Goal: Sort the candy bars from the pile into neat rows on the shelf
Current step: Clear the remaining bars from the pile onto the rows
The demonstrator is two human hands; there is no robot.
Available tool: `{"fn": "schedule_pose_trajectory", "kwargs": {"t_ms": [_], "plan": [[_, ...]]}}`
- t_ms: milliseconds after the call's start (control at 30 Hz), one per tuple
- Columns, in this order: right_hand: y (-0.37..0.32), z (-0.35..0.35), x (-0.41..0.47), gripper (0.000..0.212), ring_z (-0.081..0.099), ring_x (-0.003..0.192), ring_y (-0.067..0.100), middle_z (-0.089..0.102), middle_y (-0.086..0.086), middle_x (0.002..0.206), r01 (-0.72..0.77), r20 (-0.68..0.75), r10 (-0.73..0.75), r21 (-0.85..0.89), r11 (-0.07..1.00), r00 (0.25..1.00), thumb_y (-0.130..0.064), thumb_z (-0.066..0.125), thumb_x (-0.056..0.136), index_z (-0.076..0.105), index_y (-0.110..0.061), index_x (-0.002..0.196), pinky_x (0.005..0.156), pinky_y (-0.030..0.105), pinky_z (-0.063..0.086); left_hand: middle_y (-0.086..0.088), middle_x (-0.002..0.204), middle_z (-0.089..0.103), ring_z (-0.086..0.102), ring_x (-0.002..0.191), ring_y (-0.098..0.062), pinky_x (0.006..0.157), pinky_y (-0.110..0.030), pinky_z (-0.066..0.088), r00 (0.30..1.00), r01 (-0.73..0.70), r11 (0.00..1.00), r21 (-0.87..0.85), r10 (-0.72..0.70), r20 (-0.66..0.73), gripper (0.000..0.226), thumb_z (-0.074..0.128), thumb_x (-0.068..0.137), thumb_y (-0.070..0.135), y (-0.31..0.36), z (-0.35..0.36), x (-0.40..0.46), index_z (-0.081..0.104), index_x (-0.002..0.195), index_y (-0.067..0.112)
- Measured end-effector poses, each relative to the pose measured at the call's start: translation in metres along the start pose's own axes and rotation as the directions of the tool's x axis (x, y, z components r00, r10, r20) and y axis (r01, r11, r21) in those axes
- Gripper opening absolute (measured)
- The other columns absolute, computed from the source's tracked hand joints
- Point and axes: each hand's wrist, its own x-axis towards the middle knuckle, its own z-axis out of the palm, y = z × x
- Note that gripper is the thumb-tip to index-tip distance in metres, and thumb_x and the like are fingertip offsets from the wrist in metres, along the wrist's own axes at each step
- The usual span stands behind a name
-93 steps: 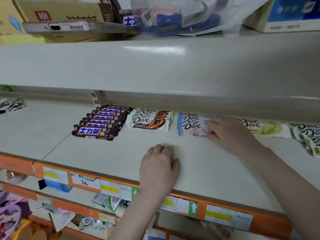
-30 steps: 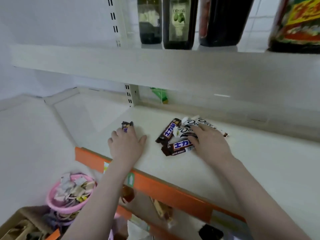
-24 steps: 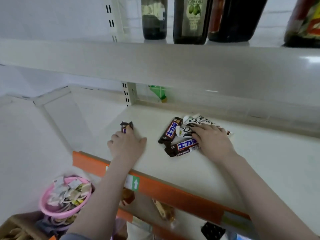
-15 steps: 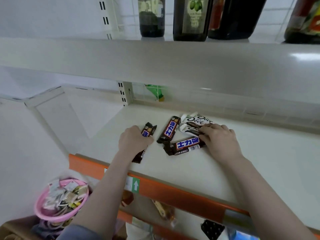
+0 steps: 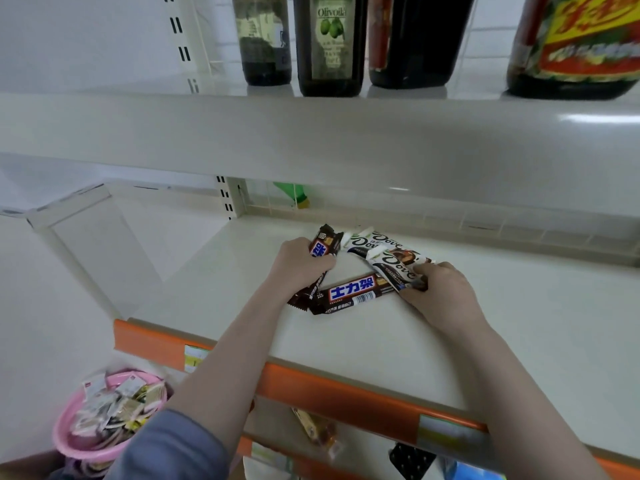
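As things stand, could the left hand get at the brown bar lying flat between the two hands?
Probably yes. The brown bar lies uncovered on the shelf, right beside the left hand. That hand already grips a dark bar, though, so taking another would be awkward.

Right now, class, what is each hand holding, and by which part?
The left hand grips a brown candy bar around its middle. The right hand pinches a white Dove bar at its near end, lifting it off the pile.
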Motion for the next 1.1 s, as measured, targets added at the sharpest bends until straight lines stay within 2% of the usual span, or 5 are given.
{"fn": "schedule_pose_trajectory", "kwargs": {"t_ms": [167,333,600,767,1100], "plan": [[0.005,-0.003,-0.006,0.011,0.054,0.091,0.035,0.049,0.01,0.083,-0.053,0.021,0.051,0.097,0.994,0.998,-0.026,0.064,0.075,0.061,-0.017,0.081,0.066,0.027,0.031,-0.017,0.116,0.044,0.053,0.095,-0.032,0.077,-0.033,0.043,0.998,0.052,0.978,0.2,-0.047,-0.029,0.034,0.057,0.083,0.024,0.009,0.02,0.006,0.053,0.109,0.003],[0.01,-0.005,-0.008,0.03,0.055,0.096,0.029,0.058,0.012,0.098,-0.098,0.024,0.096,0.131,0.987,0.995,-0.025,0.068,0.073,0.064,-0.014,0.101,0.069,0.026,0.033,-0.016,0.126,0.044,0.039,0.118,-0.036,0.095,-0.041,0.034,0.993,0.109,0.913,0.394,-0.086,-0.077,0.05,0.051,0.086,0.043,0.013,0.029,0.007,0.044,0.129,0.019],[0.014,-0.006,-0.01,0.022,0.057,0.088,0.028,0.064,0.012,0.09,-0.104,0.031,0.1,0.154,0.983,0.994,-0.024,0.066,0.072,0.059,-0.015,0.091,0.064,0.027,0.035,0.0,0.076,0.063,0.061,0.073,-0.017,0.066,-0.028,0.048,0.987,0.113,0.966,0.231,-0.137,0.09,0.032,0.078,0.064,0.038,0.014,0.021,0.006,0.057,0.074,0.015],[0.015,-0.007,-0.011,0.016,0.049,0.071,0.027,0.059,0.012,0.08,-0.09,0.026,0.087,0.116,0.989,0.996,-0.025,0.064,0.07,0.049,-0.02,0.068,0.048,0.024,0.028,0.002,0.071,0.066,0.064,0.068,-0.015,0.062,-0.026,0.05,0.989,0.089,0.968,0.236,-0.114,0.092,0.023,0.068,0.068,0.037,0.007,0.022,-0.008,0.058,0.071,0.017],[0.021,-0.011,-0.015,0.021,0.049,0.074,0.024,0.059,0.01,0.086,-0.066,0.032,0.063,0.091,0.994,0.997,-0.029,0.066,0.073,0.059,-0.015,0.087,0.056,0.026,0.029,0.006,0.063,0.047,0.044,0.053,-0.009,0.047,-0.022,0.031,0.999,0.031,0.999,0.037,-0.032,0.023,0.024,0.062,0.074,0.03,-0.002,0.015,-0.04,0.04,0.071,0.021]]}}
